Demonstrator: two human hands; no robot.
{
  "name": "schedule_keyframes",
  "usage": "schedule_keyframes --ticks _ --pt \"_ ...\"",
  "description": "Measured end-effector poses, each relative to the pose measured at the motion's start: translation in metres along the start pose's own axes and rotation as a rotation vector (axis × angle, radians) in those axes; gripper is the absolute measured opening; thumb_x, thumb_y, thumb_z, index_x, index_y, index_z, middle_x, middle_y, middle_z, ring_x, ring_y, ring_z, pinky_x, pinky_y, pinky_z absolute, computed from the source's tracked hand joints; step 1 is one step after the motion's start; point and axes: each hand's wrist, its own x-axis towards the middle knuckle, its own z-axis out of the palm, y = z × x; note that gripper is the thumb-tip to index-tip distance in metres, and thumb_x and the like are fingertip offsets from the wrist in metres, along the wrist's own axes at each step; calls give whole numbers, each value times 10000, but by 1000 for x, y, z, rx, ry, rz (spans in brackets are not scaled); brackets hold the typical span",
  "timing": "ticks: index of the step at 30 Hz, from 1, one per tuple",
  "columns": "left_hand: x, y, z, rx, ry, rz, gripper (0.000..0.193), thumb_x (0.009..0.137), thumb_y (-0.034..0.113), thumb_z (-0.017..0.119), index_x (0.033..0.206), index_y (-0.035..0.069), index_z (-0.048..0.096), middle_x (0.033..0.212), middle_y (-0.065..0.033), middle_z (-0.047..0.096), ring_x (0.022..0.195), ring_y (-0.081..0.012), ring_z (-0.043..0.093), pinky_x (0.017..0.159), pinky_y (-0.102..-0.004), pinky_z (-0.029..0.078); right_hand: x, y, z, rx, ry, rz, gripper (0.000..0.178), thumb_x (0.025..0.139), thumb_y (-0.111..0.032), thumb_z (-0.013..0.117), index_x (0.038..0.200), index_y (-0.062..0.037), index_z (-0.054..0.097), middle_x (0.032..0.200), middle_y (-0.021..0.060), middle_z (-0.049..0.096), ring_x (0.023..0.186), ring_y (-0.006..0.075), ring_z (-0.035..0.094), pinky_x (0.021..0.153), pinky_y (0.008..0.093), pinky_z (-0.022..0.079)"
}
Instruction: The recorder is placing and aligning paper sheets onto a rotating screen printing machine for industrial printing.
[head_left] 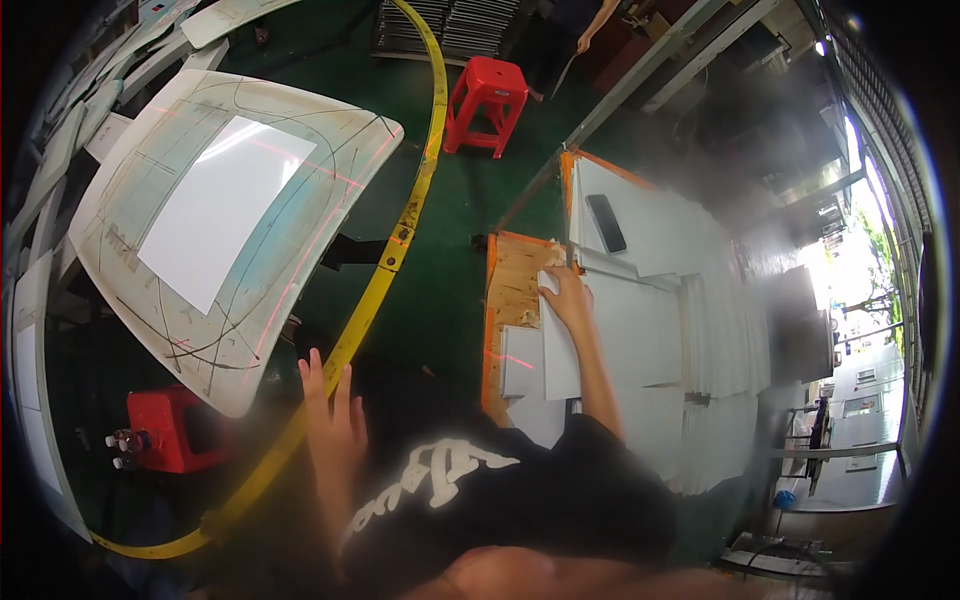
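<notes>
My left hand (335, 415) has its fingers stretched out and apart. It is beside the curved yellow rail (348, 345) and holds nothing. To its upper left is a pale board (120, 200) with rounded corners, marked with dark curved lines and red laser lines. A white sheet (225, 215) lies flat on it. My right hand (570, 298) is over the stacks on the right, its thumb and fingers bent around the far edge of a white sheet (560, 350). Beneath that sheet is a wooden board (510, 270) with orange edges.
Stacks of white sheets (660, 240) spread to the right, with a dark phone (606, 222) lying on them. A red stool (487, 100) stands beyond the rail. At lower left, bottles (128, 448) are by another red stool (165, 425). A person's arm (597, 25) shows at the top.
</notes>
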Motion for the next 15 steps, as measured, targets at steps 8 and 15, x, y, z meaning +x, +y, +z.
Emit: schedule_keyframes --ticks 8,15 --pt "1 1 -1 -9 9 8 524 807 -47 581 1305 82 486 1487 -218 266 1372 -436 239 1078 -473 309 -2 -4 -3 13 5 30 392 751 -246 718 1121 -147 639 1156 53 630 1038 277 601 838 386 491" --pt "3 -2 4 1 3 11 528 808 -38 584 1312 86 483 1488 -213 267 1369 -431 251 1074 -467 318 1 -1 0 24 21 12 392 745 -254 717 1117 -153 641 1162 45 629 1034 273 605 839 387 492"
